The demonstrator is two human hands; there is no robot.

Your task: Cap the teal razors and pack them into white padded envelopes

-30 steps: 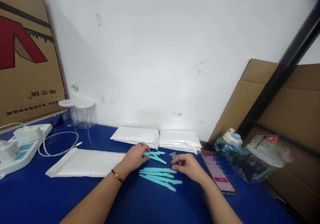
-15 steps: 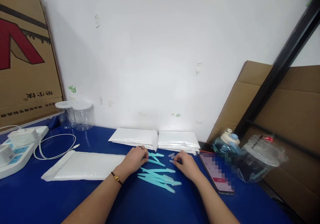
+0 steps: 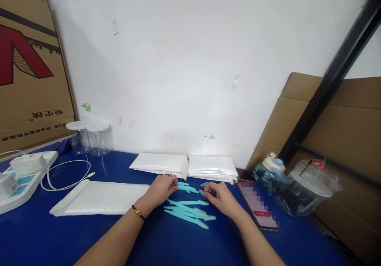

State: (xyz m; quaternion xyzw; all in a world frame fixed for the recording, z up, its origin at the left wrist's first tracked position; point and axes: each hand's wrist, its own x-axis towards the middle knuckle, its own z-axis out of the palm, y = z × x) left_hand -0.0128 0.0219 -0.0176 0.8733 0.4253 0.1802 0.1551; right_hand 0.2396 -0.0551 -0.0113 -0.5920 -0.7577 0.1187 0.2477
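Observation:
Slim turquoise eyebrow razors (image 3: pixel 187 187) fan out from the fingers of my left hand (image 3: pixel 163 189), which is closed on their handle ends. Its fingertips hide those ends. To the right of the razor tips lie small translucent pieces (image 3: pixel 204 184) that look like blade covers. My right hand (image 3: pixel 222 198) is closed beside them, thumb and fingertips drawn together; whether a piece is pinched between them is hidden. Nearer to me, several more turquoise razors (image 3: pixel 190 213) lie loosely crossed on the blue tabletop (image 3: pixel 166 246), touched by neither hand.
White padded envelopes lie in two stacks (image 3: pixel 160 163) (image 3: pixel 212 167) by the wall. Another padded envelope (image 3: pixel 104 198) lies left of my left hand. A phone (image 3: pixel 257 206), glass jug (image 3: pixel 269 170) and bagged container (image 3: pixel 309 186) stand right. Left are clear jars (image 3: pixel 99 141), a cable (image 3: pixel 64 163) and power strip (image 3: pixel 32 178).
The razors at my left hand have drawn closer together, less spread than before. My right hand has shifted slightly left, with its fingers more curled. The nearer razors stay put.

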